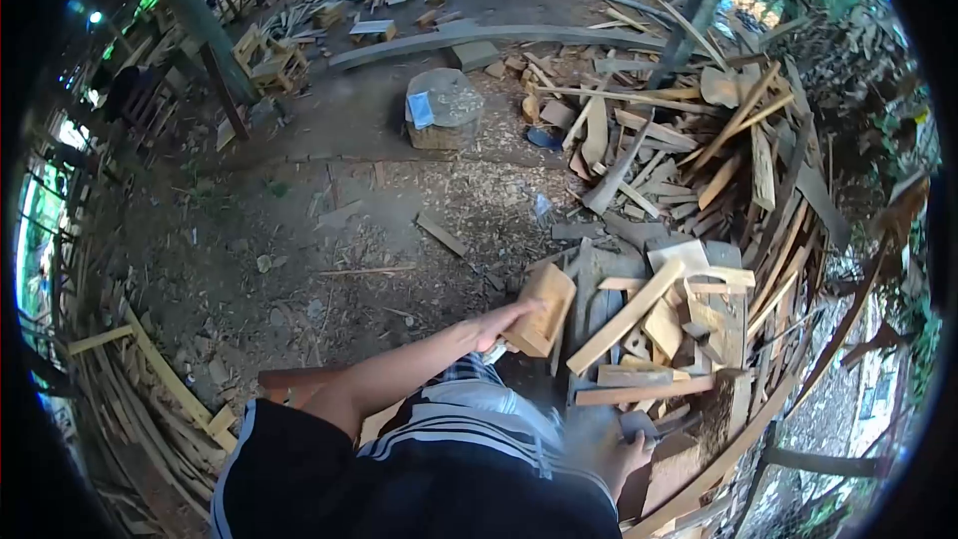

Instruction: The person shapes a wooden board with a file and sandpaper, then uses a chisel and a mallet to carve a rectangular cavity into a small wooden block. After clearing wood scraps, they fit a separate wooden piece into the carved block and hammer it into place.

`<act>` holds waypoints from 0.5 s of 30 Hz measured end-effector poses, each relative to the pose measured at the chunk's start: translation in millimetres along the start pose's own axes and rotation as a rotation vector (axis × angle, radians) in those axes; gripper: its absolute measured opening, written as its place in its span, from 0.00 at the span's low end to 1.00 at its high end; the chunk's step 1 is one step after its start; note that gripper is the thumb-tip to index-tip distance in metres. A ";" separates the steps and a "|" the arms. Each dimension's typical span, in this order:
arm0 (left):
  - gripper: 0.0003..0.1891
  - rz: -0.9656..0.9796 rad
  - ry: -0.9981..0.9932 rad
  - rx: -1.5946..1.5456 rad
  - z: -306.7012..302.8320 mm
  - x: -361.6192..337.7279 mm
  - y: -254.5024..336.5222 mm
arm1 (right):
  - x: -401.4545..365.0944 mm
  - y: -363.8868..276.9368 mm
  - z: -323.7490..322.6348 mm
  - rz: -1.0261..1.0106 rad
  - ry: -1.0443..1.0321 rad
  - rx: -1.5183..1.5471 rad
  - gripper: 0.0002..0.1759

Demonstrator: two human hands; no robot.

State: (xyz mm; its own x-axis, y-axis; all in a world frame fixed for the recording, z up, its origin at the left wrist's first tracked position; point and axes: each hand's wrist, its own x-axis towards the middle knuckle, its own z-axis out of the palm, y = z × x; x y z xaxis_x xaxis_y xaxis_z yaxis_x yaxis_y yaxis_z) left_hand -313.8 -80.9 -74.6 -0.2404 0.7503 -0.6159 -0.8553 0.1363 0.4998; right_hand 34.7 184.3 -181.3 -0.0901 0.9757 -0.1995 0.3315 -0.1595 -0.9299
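My left hand (pixel 511 319) reaches across in front of my lap, closed on a light brown wooden block (pixel 551 307). Its fingers lie over the block's left side, and the block is tilted beside the wood-covered bench. Lower right, close to my hip, my right hand (pixel 631 455) is closed around a dark grey tool (pixel 641 426) with a narrow part pointing right; I cannot tell its exact kind. Just beyond that tool lies a reddish wooden strip (pixel 644 391). A pale plank (pixel 627 315) rests slantwise among cut offcuts on the bench (pixel 736 314).
A large heap of scrap boards (pixel 689 155) fills the right side. Ahead stands a stump (pixel 454 115) with a blue paper (pixel 420 110) on it. A long beam (pixel 499 35) crosses the ground behind it. Thin strips (pixel 150 439) are piled at lower left.
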 end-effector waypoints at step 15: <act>0.48 -0.143 -0.504 0.311 176.3 65.3 -15.8 | -55.6 -75.6 19.4 0.647 -0.421 0.921 0.31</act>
State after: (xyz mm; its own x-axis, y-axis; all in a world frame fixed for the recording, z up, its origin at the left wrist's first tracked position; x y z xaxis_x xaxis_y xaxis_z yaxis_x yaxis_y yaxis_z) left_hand -235.1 80.1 -15.4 0.1789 0.9143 -0.3634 -0.6705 0.3836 0.6350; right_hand -3.6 139.2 -105.9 -0.5112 0.5770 -0.6370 -0.3519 -0.8167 -0.4574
